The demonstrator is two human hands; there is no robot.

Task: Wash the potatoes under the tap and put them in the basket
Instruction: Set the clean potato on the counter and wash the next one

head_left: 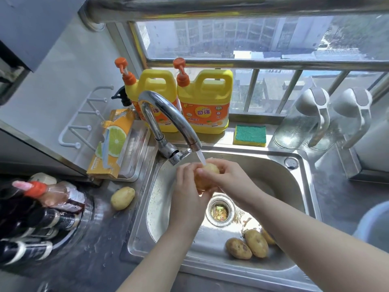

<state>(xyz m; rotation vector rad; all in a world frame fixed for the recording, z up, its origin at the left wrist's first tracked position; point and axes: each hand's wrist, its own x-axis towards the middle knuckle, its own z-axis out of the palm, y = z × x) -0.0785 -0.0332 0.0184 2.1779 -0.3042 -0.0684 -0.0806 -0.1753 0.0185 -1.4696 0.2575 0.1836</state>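
Reads "奇强" in white on the orange label of the right yellow detergent jug [205, 95]. Shows only "强" on the left yellow detergent jug [156, 83], with the rest hidden behind the tap [168, 114]. Finer print under both, too small to make out. Blurred lettering low on the orange box [111, 144], unreadable.

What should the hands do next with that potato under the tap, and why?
Probably roll the potato in the stream so its other sides get rinsed. The left hand and right hand both grip it, and water from the tap strikes only its top. Three more potatoes lie in the sink and one on the counter.
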